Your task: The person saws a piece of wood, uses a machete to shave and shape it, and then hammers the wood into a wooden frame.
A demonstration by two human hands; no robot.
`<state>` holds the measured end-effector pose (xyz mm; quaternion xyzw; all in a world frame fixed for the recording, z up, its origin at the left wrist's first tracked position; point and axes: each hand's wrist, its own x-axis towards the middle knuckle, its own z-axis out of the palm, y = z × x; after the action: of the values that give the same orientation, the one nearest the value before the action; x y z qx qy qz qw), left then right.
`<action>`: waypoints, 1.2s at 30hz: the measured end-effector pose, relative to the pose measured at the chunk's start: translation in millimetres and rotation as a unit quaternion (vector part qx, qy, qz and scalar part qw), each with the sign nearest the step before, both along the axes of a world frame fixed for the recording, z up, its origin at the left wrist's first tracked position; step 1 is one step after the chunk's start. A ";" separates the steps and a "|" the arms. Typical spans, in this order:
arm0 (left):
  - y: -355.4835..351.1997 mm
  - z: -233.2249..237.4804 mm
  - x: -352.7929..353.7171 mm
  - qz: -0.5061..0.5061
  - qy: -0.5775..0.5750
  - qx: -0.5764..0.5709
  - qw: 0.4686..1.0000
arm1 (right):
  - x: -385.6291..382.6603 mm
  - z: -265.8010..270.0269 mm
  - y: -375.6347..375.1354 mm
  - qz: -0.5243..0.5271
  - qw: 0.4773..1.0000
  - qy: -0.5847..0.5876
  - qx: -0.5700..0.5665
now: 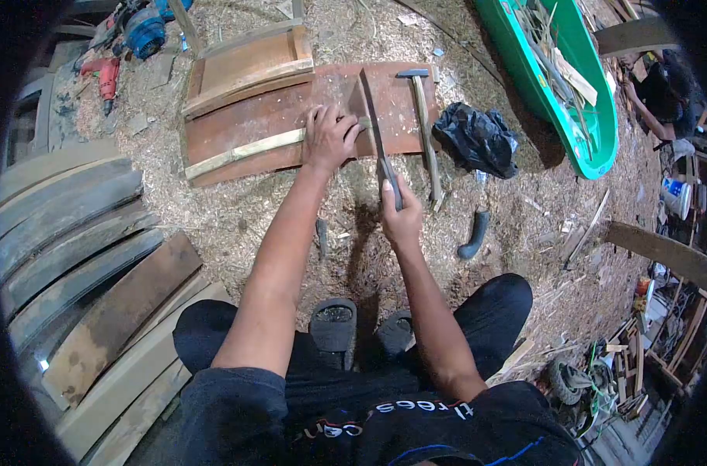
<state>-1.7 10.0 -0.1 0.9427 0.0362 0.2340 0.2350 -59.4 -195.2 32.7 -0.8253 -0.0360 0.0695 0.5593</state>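
My left hand (330,140) is closed over a pale, slightly curved wooden strip (249,149), holding it down on a reddish-brown board (245,123) on the ground. The strip's short right end (364,123) pokes out past my fingers. In my right hand (402,213) is the dark handle of a machete (375,128). Its long blade points away from me, seen nearly edge-on, right at that end of the strip. A hammer (423,116) with a wooden handle lies just right of the blade, its head on the board.
A framed wooden panel (252,66) rests on the board's far left. Right of the hammer lie a black plastic bag (478,140) and a green tub (602,147) of wood scraps. Curved planks (74,202) line the left, near a red drill (107,81). Another person's arm (649,116) shows far right.
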 end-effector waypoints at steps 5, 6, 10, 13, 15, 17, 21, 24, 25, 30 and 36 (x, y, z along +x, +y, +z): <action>2.3 -3.2 3.7 -0.003 0.016 -0.013 1.000 | -36.6 -4.2 -35.2 -0.013 0.998 0.066 0.003; 2.3 -3.0 3.9 -0.005 0.025 -0.020 0.999 | -37.7 -2.1 -34.7 -0.023 0.995 0.093 0.000; 2.0 -2.6 3.5 -0.006 0.002 -0.001 1.000 | -39.0 -9.3 -42.4 -0.024 0.995 0.093 0.008; 1.5 -2.0 4.3 0.004 -0.002 0.006 1.000 | -36.0 -5.4 -43.2 0.003 0.996 0.071 0.047; -0.7 -2.0 3.9 0.008 -0.008 0.010 1.000 | -34.5 4.7 -44.6 0.035 0.995 0.060 0.070; -0.3 0.5 6.7 0.013 -0.012 0.013 1.000 | -37.1 20.9 -45.6 0.036 0.994 0.043 0.094; -1.7 -0.2 2.7 0.014 -0.011 0.002 1.000 | -42.7 41.5 -42.5 -0.008 0.988 0.109 0.107; -2.9 2.2 4.9 0.017 -0.011 -0.007 1.000 | -35.5 52.7 -39.4 -0.016 0.995 0.045 0.087; -3.2 4.8 4.1 0.022 -0.006 -0.008 1.000 | -31.7 53.2 -37.4 -0.017 0.996 0.025 0.082; -1.0 -8.2 5.6 0.026 -0.015 0.019 0.999 | 5.3 87.4 -10.7 -0.044 0.988 -0.003 0.149; -1.0 1.4 6.1 0.018 -0.028 0.003 0.999 | 34.7 59.4 -15.8 -0.146 0.753 0.359 0.532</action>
<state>4.4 9.0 1.3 0.9357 0.0460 0.2644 0.2288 -24.7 -211.0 92.1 -0.3039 0.2570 0.2476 0.8834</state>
